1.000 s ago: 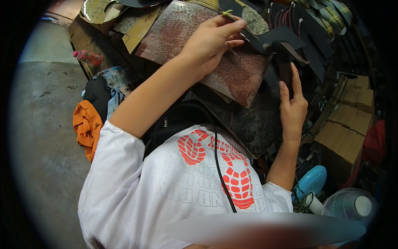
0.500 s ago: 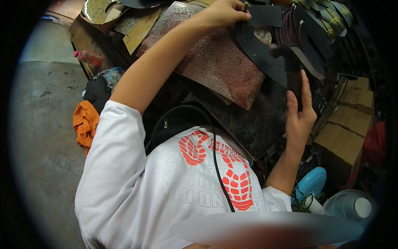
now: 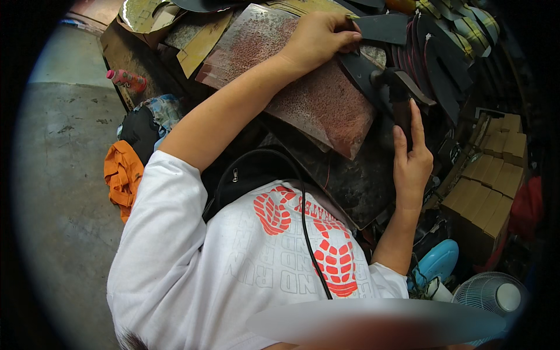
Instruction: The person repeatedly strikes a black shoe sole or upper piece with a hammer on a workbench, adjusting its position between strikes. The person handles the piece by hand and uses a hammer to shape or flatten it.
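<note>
My left hand (image 3: 324, 42) is closed, thumb and fingers pinching the edge of a black flat piece (image 3: 382, 29), which looks like a sole or strap part of sheet material. Another dark curved part (image 3: 363, 74) extends below the fingers, and I cannot tell whether it is the same piece. My right hand (image 3: 413, 166) grips a hammer (image 3: 401, 96) by its dark handle, index finger stretched along it. The hammer's head is just over the lower end of that curved part; contact cannot be made out. Under my left wrist lies a worn reddish-brown slab (image 3: 326, 111).
Black sole-shaped pieces (image 3: 440, 70) stand stacked at the far right, beside yellow-green plaid straps (image 3: 473, 29). Cardboard boxes (image 3: 484, 175) and a fan (image 3: 490, 294) are on the right. A pink bottle (image 3: 129, 80) and orange cloth (image 3: 122, 175) are at left.
My left hand has come slightly nearer with the black piece. The hammer in my right hand has shifted left, its head now lower and closer to the curved part.
</note>
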### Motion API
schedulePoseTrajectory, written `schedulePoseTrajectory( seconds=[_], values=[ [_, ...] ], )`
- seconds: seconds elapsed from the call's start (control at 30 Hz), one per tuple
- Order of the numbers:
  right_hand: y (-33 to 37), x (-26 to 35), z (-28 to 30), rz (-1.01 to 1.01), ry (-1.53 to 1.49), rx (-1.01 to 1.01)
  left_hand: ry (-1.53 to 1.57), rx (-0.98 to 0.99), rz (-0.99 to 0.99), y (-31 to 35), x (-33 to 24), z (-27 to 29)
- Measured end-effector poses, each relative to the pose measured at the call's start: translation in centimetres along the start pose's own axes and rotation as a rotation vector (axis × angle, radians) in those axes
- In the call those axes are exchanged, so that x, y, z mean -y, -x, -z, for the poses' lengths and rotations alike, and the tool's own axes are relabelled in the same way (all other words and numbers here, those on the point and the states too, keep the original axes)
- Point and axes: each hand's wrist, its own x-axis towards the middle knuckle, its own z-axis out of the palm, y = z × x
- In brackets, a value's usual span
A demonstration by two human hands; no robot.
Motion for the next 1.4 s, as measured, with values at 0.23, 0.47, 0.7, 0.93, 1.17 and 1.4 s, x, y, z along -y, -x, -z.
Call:
schedulePoseTrajectory(
  seconds=[0.23,0.47,0.7,0.93,1.17,1.4],
  values=[
    [-0.2,0.4,0.2,0.025,-0.004,0.014,0.136,-0.057,0.077,0.0,2.6,-0.4],
    [0.2,-1.2,-0.2,-0.069,-0.037,0.044,0.092,-0.084,0.078,0.2,2.0,-0.6],
    [-2.1,3.8,6.8,0.198,-0.174,-0.201,-0.376,-0.137,-0.307,0.2,0.2,-1.3],
    [-2.8,5.3,5.4,0.215,-0.148,-0.304,-0.633,-0.082,-0.566,1.0,-1.3,-2.3],
    [-1.9,0.0,1.4,0.021,0.081,0.027,-0.21,-0.199,-0.093,0.2,0.8,-2.0],
    [-0.9,-1.1,0.7,-0.077,0.063,0.06,0.085,-0.05,0.193,0.0,1.3,-1.3]
  ],
)
